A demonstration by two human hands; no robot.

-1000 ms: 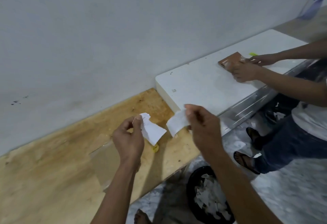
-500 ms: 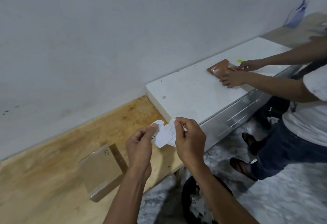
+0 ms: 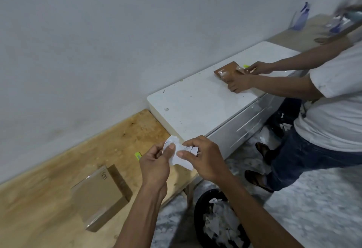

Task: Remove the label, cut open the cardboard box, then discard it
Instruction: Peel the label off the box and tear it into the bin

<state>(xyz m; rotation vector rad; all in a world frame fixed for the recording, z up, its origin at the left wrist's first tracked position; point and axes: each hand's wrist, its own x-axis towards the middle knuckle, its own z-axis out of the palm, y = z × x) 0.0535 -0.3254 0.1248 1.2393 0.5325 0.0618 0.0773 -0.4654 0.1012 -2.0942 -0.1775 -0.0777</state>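
Both my hands hold the torn white label [image 3: 181, 156] together above the front edge of the wooden table [image 3: 49, 198]. My left hand [image 3: 156, 161] pinches its left part between thumb and fingers. My right hand [image 3: 203, 159] pinches the right part, thumb on top. The flat cardboard box [image 3: 100, 194], wrapped in clear tape, lies on the wood to the lower left of my hands, untouched. A small yellow-green cutter [image 3: 137, 155] lies on the table just left of my left hand.
A black bin [image 3: 197, 208] with several white paper scraps stands on the floor under my right forearm. A white table [image 3: 195, 102] adjoins on the right, where another person [image 3: 329, 110] holds down a brown box [image 3: 225, 72].
The two label pieces, held apart a second ago, have been brought together and bunched between both hands. The view shifted, so the cardboard box and cutter show clearly.
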